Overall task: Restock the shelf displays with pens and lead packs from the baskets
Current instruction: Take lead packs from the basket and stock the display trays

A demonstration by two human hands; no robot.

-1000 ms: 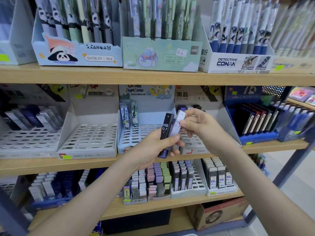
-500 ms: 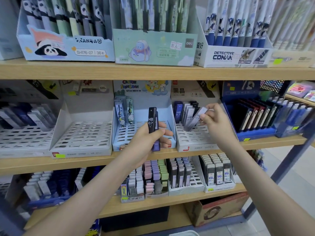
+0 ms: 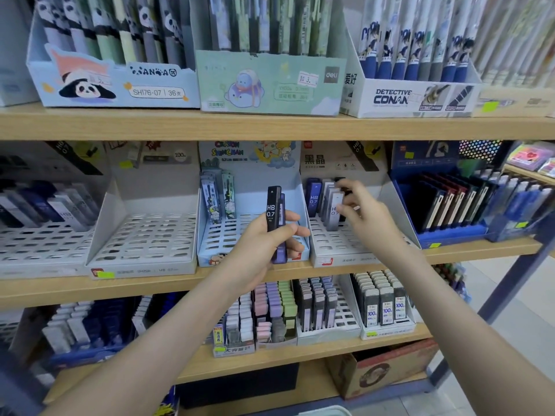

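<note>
My left hand (image 3: 264, 244) grips a black HB 0.7 lead pack (image 3: 271, 205) upright, with a purple pack (image 3: 279, 255) held behind it, in front of the light blue cartoon display tray (image 3: 220, 246). My right hand (image 3: 371, 225) reaches into the white slotted display tray (image 3: 339, 250) on the middle shelf. Its thumb and fingers pinch a pale grey lead pack (image 3: 332, 216) that stands in a slot beside a blue HB 0.7 pack (image 3: 313, 199) and other packs. No basket is in view.
An unfilled white slotted tray (image 3: 144, 241) sits left of the blue one. Pen boxes (image 3: 270, 85) line the top shelf, lead and eraser trays (image 3: 327, 307) the lower one. A cardboard box (image 3: 381, 370) sits at the bottom right, beside a dark blue shelf post (image 3: 510, 283).
My right hand has carried the pale grey pack from my left hand to the white tray and stood it in a slot. My left hand has stayed put with the black and purple packs.
</note>
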